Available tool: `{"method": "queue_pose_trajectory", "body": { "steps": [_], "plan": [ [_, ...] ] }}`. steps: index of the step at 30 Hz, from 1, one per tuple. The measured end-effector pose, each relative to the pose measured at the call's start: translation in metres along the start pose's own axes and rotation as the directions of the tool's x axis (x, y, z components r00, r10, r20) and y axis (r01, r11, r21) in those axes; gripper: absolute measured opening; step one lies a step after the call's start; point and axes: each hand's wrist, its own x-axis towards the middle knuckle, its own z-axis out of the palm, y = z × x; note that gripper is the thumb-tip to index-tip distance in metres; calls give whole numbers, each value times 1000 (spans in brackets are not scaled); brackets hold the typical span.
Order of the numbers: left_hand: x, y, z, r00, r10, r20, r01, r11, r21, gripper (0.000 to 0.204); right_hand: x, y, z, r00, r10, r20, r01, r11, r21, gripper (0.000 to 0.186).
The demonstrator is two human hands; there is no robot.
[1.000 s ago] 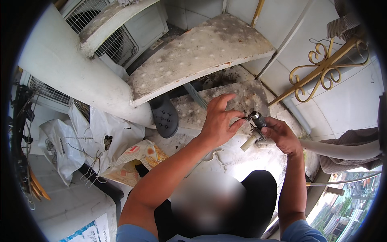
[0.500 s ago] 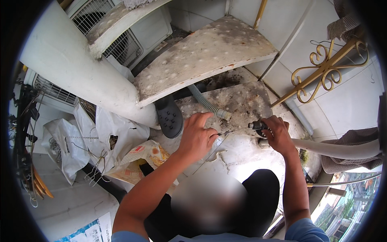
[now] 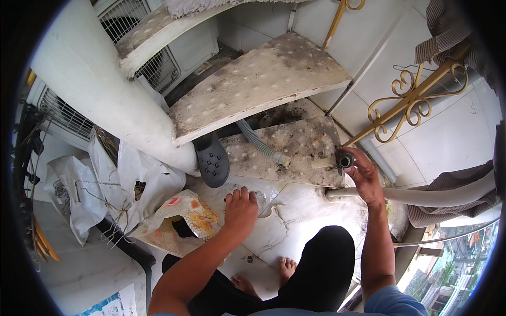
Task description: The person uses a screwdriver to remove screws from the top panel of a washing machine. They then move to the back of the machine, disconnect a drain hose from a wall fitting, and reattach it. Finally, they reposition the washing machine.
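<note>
My right hand [image 3: 365,179] grips a black round pipe fitting [image 3: 346,159] with its open end facing up, above the lower stair step. My left hand [image 3: 241,208] is closed, low over the floor by the patterned bag; a small dark bit shows at its fingers, too small to name. Between the hands, a grey corrugated hose [image 3: 261,143] comes out from under the upper step, and its pale end lies on the lower step [image 3: 305,137]. A pale flat strip [image 3: 322,163] shows beside the fitting; whether it is joined to it, I cannot tell.
A dark clog [image 3: 212,163] stands by the white column [image 3: 105,84]. White plastic bags [image 3: 142,174] with wire hangers and a patterned bag [image 3: 203,213] are at left. A gold scroll railing [image 3: 408,102] and a thick pale pipe [image 3: 421,196] are at right.
My left hand has moved left and nearer to me, away from the hose end. My right hand has turned the fitting, so its opening now faces up. My bare feet have come into view.
</note>
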Motion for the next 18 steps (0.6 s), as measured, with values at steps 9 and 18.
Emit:
{"method": "queue_pose_trajectory", "body": {
  "steps": [9,18],
  "plan": [
    [-3,-14,-27,992,-40,117,57,988,-145,44,-1,-17,0,992,-118,46,120,992,-38,47],
    [57,-10,-79,999,49,10,-47,985,-168,39,12,12,1,987,12,-161,-44,980,-196,44]
  ]
}}
